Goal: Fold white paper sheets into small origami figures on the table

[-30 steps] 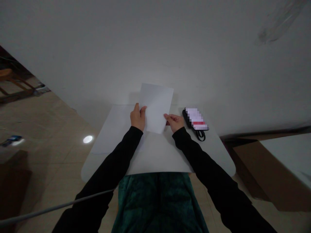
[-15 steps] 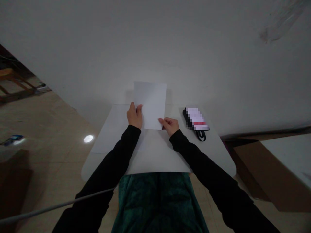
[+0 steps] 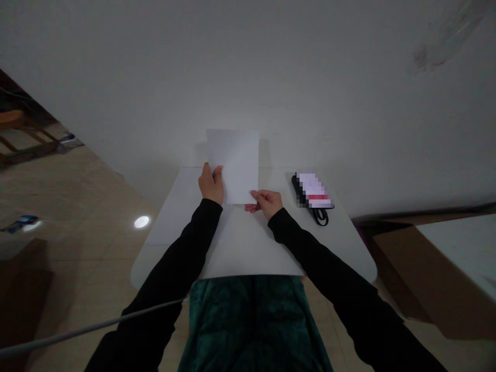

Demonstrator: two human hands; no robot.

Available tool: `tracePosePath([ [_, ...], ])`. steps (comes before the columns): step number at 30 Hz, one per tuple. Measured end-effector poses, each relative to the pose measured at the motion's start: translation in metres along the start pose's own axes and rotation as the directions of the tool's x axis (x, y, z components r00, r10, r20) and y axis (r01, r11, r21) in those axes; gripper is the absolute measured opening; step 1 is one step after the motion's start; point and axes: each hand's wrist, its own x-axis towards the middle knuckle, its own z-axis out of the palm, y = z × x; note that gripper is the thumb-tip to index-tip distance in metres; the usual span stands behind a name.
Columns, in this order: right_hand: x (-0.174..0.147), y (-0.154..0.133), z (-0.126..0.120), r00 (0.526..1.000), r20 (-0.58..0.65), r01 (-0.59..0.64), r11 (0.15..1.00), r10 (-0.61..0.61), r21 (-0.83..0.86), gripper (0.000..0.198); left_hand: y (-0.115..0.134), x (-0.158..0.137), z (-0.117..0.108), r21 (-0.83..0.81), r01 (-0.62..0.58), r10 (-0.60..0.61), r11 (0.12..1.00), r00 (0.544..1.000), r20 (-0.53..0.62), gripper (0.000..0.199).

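Both my hands hold a white sheet of paper up over the table, its top edge in front of the wall. My left hand grips the left edge, thumb on the near face and the other fingers partly hidden. At the lower right corner my right hand pinches the sheet, thumb in front and fingertips showing below the bottom edge. More white paper lies flat on the left part of the table, partly covered by my left arm.
The white table stands against a pale wall. On its right lies a black-edged item with a strap, its top face pixelated. A cardboard box is at the right. A grey cable crosses my left sleeve.
The sheet and both hands have shifted slightly left. More of my right fingertips now show beneath the sheet's bottom edge.
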Motion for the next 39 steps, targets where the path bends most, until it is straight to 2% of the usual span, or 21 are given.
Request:
tracePosePath([
  [5, -0.001, 0.002, 0.001, 0.999, 0.043, 0.008, 1.0, -0.01, 0.029, 0.047, -0.003, 0.002, 0.0, 0.011, 0.013, -0.013, 1.0, 1.0, -0.022, 0.055],
  [9, 0.0, 0.003, 0.0, 0.999, -0.006, 0.05, 0.999, -0.05, 0.014, 0.045, -0.002, 0.001, 0.0, -0.028, 0.004, -0.006, 1.0, 0.997, -0.078, 0.051],
  [14, 0.006, 0.01, -0.003, 0.974, -0.061, 0.212, 0.975, -0.216, -0.072, 0.041, 0.008, -0.002, 0.0, -0.112, 0.0, -0.011, 0.994, 0.995, -0.099, 0.045],
  [17, 0.012, 0.009, -0.013, 0.922, -0.122, 0.342, 0.92, -0.368, -0.192, 0.038, 0.011, -0.003, 0.002, -0.207, 0.032, -0.047, 0.978, 0.997, -0.065, 0.041],
  [19, 0.016, 0.003, -0.025, 0.84, -0.161, 0.43, 0.817, -0.518, -0.384, 0.037, 0.011, -0.003, 0.002, -0.253, 0.056, -0.071, 0.966, 0.996, -0.05, 0.04],
  [20, 0.018, -0.002, -0.032, 0.776, -0.161, 0.458, 0.72, -0.61, -0.522, 0.036, 0.012, -0.003, 0.002, -0.255, 0.041, -0.061, 0.966, 0.996, -0.07, 0.044],
  [21, 0.019, -0.008, -0.04, 0.698, -0.125, 0.476, 0.587, -0.706, -0.655, 0.034, 0.012, -0.004, 0.001, -0.239, 0.0, -0.026, 0.971, 0.994, -0.106, 0.05],
  [23, 0.019, -0.019, -0.052, 0.568, 0.022, 0.469, 0.301, -0.823, -0.83, 0.03, 0.017, -0.009, -0.002, -0.149, -0.155, 0.127, 0.977, 0.976, -0.178, 0.06],
  [24, 0.019, -0.024, -0.056, 0.527, 0.1, 0.455, 0.181, -0.844, -0.872, 0.026, 0.021, -0.013, -0.003, -0.087, -0.253, 0.234, 0.964, 0.955, -0.183, 0.06],
  [26, 0.016, -0.031, -0.06, 0.469, 0.248, 0.45, -0.011, -0.848, -0.893, 0.022, 0.03, -0.02, -0.005, -0.002, -0.455, 0.453, 0.89, 0.887, -0.091, 0.051],
  [27, 0.014, -0.032, -0.059, 0.458, 0.31, 0.458, -0.077, -0.833, -0.886, 0.021, 0.035, -0.024, -0.005, 0.011, -0.546, 0.546, 0.838, 0.838, -0.01, 0.047],
  [29, 0.012, -0.033, -0.056, 0.463, 0.399, 0.486, -0.15, -0.791, -0.861, 0.021, 0.042, -0.029, -0.003, -0.008, -0.66, 0.65, 0.751, 0.737, 0.183, 0.035],
  [31, 0.012, -0.032, -0.053, 0.491, 0.44, 0.515, -0.157, -0.752, -0.843, 0.022, 0.045, -0.03, -0.002, -0.042, -0.716, 0.695, 0.697, 0.66, 0.284, 0.021],
  [32, 0.012, -0.031, -0.051, 0.501, 0.446, 0.525, -0.148, -0.742, -0.838, 0.022, 0.045, -0.03, -0.002, -0.051, -0.73, 0.706, 0.682, 0.638, 0.308, 0.019],
  [35, 0.011, -0.028, -0.045, 0.489, 0.42, 0.521, -0.13, -0.764, -0.844, 0.019, 0.042, -0.029, -0.003, -0.03, -0.746, 0.712, 0.665, 0.621, 0.327, 0.022],
  [39, 0.007, -0.023, -0.034, 0.419, 0.408, 0.485, -0.18, -0.811, -0.856, 0.014, 0.042, -0.031, -0.003, 0.006, -0.764, 0.72, 0.645, 0.61, 0.33, 0.023],
])
